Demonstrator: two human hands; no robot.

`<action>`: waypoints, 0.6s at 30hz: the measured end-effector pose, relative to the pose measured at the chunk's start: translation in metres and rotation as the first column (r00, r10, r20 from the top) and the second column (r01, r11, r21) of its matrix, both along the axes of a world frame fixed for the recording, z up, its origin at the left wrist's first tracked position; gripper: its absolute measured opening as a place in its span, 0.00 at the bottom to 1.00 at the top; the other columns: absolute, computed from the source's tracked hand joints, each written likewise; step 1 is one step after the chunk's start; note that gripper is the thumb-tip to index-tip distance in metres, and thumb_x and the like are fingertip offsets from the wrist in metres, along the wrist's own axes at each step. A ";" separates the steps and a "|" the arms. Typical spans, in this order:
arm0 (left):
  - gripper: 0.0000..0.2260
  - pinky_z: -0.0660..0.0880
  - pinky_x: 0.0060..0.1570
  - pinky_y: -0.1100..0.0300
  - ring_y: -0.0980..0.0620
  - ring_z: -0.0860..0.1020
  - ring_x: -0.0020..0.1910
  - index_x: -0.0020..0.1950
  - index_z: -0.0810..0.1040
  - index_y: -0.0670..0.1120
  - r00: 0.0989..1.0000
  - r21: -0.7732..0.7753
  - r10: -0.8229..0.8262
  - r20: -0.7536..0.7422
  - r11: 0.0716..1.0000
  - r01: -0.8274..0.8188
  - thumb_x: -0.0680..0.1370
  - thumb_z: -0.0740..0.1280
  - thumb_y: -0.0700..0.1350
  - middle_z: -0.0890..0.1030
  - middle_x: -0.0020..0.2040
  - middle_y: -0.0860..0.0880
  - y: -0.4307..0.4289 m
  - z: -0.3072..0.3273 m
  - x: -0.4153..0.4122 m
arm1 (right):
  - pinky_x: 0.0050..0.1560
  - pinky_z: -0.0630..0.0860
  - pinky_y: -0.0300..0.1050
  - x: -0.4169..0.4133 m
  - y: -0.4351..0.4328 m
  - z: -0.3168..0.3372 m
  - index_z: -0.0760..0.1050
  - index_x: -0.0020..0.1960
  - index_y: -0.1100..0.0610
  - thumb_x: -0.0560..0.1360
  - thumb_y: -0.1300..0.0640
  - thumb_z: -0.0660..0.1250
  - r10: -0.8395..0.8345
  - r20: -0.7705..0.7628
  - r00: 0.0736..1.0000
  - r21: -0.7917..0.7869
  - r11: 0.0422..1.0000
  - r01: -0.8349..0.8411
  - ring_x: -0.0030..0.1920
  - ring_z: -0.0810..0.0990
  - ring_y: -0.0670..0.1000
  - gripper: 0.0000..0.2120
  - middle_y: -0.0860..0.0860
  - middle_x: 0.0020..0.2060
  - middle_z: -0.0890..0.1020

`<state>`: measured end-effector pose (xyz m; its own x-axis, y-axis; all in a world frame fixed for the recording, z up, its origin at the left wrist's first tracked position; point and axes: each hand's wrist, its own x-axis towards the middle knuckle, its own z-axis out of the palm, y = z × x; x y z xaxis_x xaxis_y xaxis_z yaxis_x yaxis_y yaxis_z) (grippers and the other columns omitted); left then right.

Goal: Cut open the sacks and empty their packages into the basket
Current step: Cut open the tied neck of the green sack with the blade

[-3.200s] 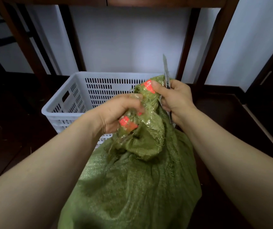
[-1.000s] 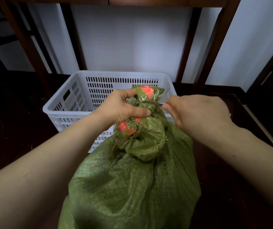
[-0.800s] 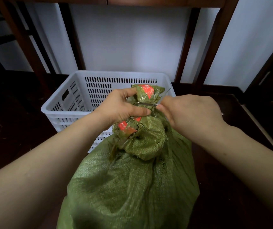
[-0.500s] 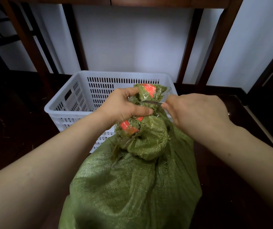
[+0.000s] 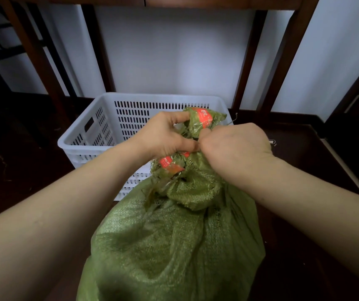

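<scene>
Head view, one frame.

Sack (image 5: 174, 246): green woven, full, standing upright on a dark surface (image 5: 22, 192) in the foreground. Its neck is bunched and still bound with clear tape bearing orange-red printed patches (image 5: 204, 117). One patch sits on the top tuft and another lower, under the left hand. The sack is not in the basket. It stands just in front of it and touches or overlaps its near right corner; cannot tell which.

Basket (image 5: 80, 146): white slotted plastic, directly behind the sack, open side up.

Left hand (image 5: 165, 137): the bare forearm enters from the lower left with the wrist roughly straight. The fingers curl around the bunched neck. The index finger reaches up to the top tuft and the thumb lies across the front, so the hand firmly grips the neck.

Right hand (image 5: 237, 148): the bare forearm enters from the lower right, back of the hand toward the camera. The fingers are curled under the palm. Thumb and forefinger tips press against the neck and meet the left thumb. What the fingers clamp is hidden beneath the hand, so cannot tell.

Background: dark wooden frame legs (image 5: 37, 55) against a pale wall (image 5: 174, 51).
</scene>
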<state>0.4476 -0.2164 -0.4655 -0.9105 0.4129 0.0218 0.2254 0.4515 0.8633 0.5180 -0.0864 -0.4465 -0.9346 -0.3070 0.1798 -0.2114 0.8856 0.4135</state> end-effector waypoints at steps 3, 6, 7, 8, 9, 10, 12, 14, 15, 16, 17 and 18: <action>0.29 0.79 0.49 0.62 0.51 0.82 0.47 0.67 0.74 0.46 0.998 0.026 -0.014 0.065 1.000 0.012 0.67 0.76 0.36 0.80 0.58 0.51 -0.013 0.003 -0.004 | 0.25 0.57 0.41 -0.001 0.012 -0.009 0.68 0.58 0.58 0.79 0.64 0.53 -0.011 0.019 1.000 0.012 1.000 0.011 0.45 0.79 0.56 0.11 0.53 0.51 0.79; 0.32 0.78 0.57 0.52 0.50 0.83 0.50 0.68 0.73 0.46 0.995 0.027 0.019 0.099 0.999 -0.021 0.66 0.78 0.40 0.79 0.62 0.46 -0.025 -0.001 -0.007 | 0.25 0.59 0.43 0.007 0.024 -0.017 0.67 0.58 0.57 0.82 0.58 0.54 -0.076 0.030 0.997 0.023 0.997 0.076 0.47 0.81 0.57 0.07 0.52 0.49 0.80; 0.32 0.77 0.58 0.50 0.49 0.82 0.51 0.68 0.73 0.47 0.994 0.029 0.019 0.111 0.999 -0.023 0.65 0.79 0.42 0.79 0.62 0.46 -0.025 -0.004 -0.007 | 0.25 0.59 0.43 0.008 0.025 -0.019 0.67 0.58 0.57 0.82 0.58 0.54 -0.085 0.035 0.996 0.029 0.996 0.084 0.48 0.81 0.58 0.07 0.52 0.49 0.80; 0.31 0.77 0.57 0.49 0.48 0.82 0.50 0.67 0.74 0.47 0.992 0.050 0.001 0.128 0.999 -0.008 0.65 0.78 0.41 0.80 0.60 0.45 -0.022 -0.007 -0.005 | 0.26 0.59 0.43 0.006 0.023 -0.021 0.67 0.58 0.57 0.82 0.59 0.54 -0.084 0.038 0.996 0.023 0.996 0.083 0.48 0.81 0.58 0.07 0.52 0.50 0.80; 0.28 0.79 0.53 0.49 0.48 0.83 0.47 0.65 0.76 0.48 0.990 0.081 -0.028 0.140 0.997 0.016 0.67 0.77 0.39 0.83 0.55 0.45 -0.017 -0.009 -0.004 | 0.26 0.58 0.42 0.002 0.020 -0.022 0.68 0.58 0.58 0.81 0.61 0.54 -0.075 0.037 0.996 -0.001 0.997 0.075 0.49 0.80 0.58 0.08 0.53 0.51 0.80; 0.23 0.81 0.49 0.51 0.48 0.83 0.43 0.62 0.78 0.49 0.988 0.112 -0.062 0.142 0.993 0.046 0.68 0.75 0.36 0.84 0.51 0.45 -0.012 -0.010 -0.002 | 0.26 0.57 0.42 -0.003 0.016 -0.024 0.68 0.58 0.58 0.80 0.63 0.53 -0.062 0.035 0.997 -0.023 0.998 0.063 0.50 0.80 0.58 0.09 0.53 0.52 0.80; 0.19 0.81 0.44 0.53 0.48 0.81 0.39 0.55 0.81 0.51 0.989 0.139 -0.087 0.123 0.988 0.069 0.70 0.72 0.32 0.85 0.46 0.45 -0.006 -0.009 0.001 | 0.26 0.56 0.42 -0.013 0.011 -0.029 0.68 0.58 0.59 0.78 0.65 0.53 -0.037 0.024 0.999 -0.037 0.999 0.038 0.50 0.80 0.58 0.11 0.54 0.53 0.79; 0.19 0.81 0.44 0.52 0.45 0.82 0.40 0.56 0.81 0.51 0.992 0.139 -0.050 0.119 0.990 0.033 0.70 0.73 0.32 0.85 0.45 0.45 -0.010 -0.009 -0.002 | 0.26 0.60 0.42 -0.016 0.015 -0.034 0.68 0.58 0.58 0.80 0.63 0.53 -0.036 0.005 0.999 -0.051 0.998 0.036 0.50 0.80 0.58 0.09 0.54 0.52 0.79; 0.20 0.81 0.44 0.52 0.45 0.82 0.40 0.58 0.80 0.50 0.992 0.128 -0.035 0.122 0.992 0.020 0.69 0.73 0.33 0.85 0.45 0.46 -0.015 -0.010 -0.005 | 0.28 0.63 0.43 -0.016 0.020 -0.036 0.68 0.57 0.56 0.81 0.58 0.53 -0.037 0.005 0.999 -0.088 0.995 0.038 0.49 0.80 0.58 0.08 0.52 0.49 0.79; 0.22 0.81 0.44 0.54 0.46 0.83 0.39 0.60 0.79 0.50 0.992 0.107 -0.024 0.126 0.994 0.011 0.69 0.74 0.34 0.85 0.43 0.47 -0.021 -0.012 -0.006 | 0.31 0.66 0.44 -0.015 0.026 -0.038 0.70 0.55 0.53 0.82 0.53 0.53 -0.062 0.033 0.998 -0.147 0.987 0.066 0.47 0.80 0.57 0.08 0.50 0.45 0.79; 0.23 0.81 0.42 0.57 0.49 0.82 0.37 0.62 0.78 0.50 0.991 0.084 -0.018 0.133 0.996 0.006 0.69 0.74 0.35 0.85 0.41 0.49 -0.026 -0.014 -0.008 | 0.34 0.67 0.44 -0.015 0.033 -0.037 0.72 0.52 0.51 0.82 0.48 0.53 -0.108 0.121 0.987 -0.267 0.954 0.138 0.44 0.78 0.55 0.11 0.48 0.41 0.77; 0.23 0.80 0.41 0.59 0.52 0.82 0.36 0.63 0.78 0.51 0.990 0.073 -0.013 0.138 0.997 0.003 0.70 0.74 0.36 0.84 0.40 0.51 -0.030 -0.017 -0.008 | 0.36 0.67 0.44 -0.015 0.041 -0.037 0.75 0.47 0.51 0.81 0.46 0.55 -0.128 0.285 0.950 -0.453 0.856 0.251 0.40 0.76 0.52 0.14 0.46 0.36 0.76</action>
